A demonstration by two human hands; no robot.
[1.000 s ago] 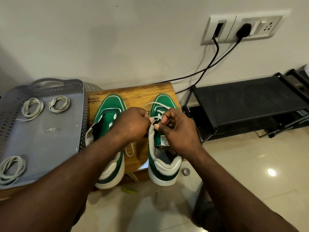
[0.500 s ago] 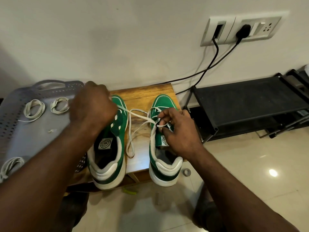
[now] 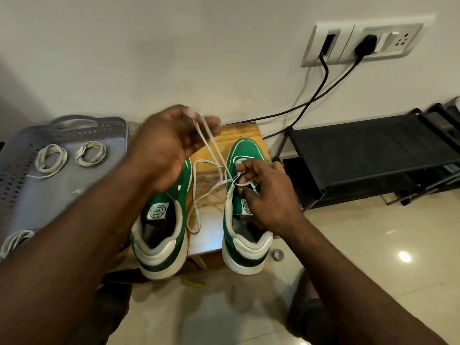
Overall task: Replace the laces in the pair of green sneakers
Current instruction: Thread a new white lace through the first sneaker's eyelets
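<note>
L hand pinches white lace up high, blurred; R hand pinches it at right sneaker's eyelets.
Round white tongue labels on both, print too small to read. Green uppers w/ white heels & soles. Right and left sneaker sit side by side on wooden stool, toes to wall.

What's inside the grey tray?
Three coiled laces lie in the grey tray: two at its far end and one at the near corner. A tiny pale scrap sits in the middle. The left arm covers the near right part, so anything there is hidden.
</note>
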